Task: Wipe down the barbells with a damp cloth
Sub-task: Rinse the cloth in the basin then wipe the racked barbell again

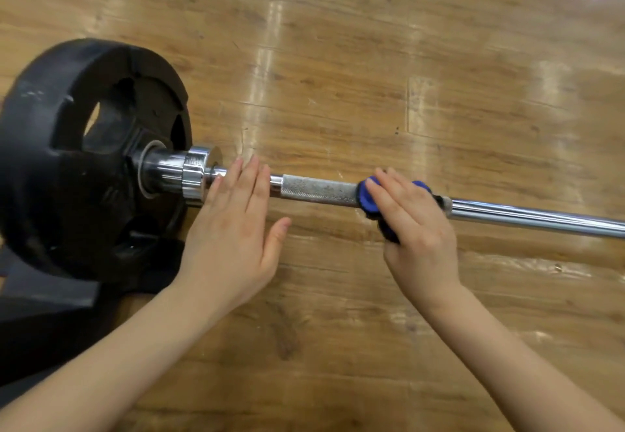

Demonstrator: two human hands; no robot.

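Two hands (233,225) (416,228), one barbell (318,189), one cloth (367,200), one plate (77,147).

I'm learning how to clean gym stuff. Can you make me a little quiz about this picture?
1. True or false: the left hand grips the bar.
2. What colour is the cloth? A red, B blue, C white.
3. Fill in: the right hand presses the cloth onto the ____.

Key: 1 false, its fingers lie flat and straight on it. 2 B. 3 bar.
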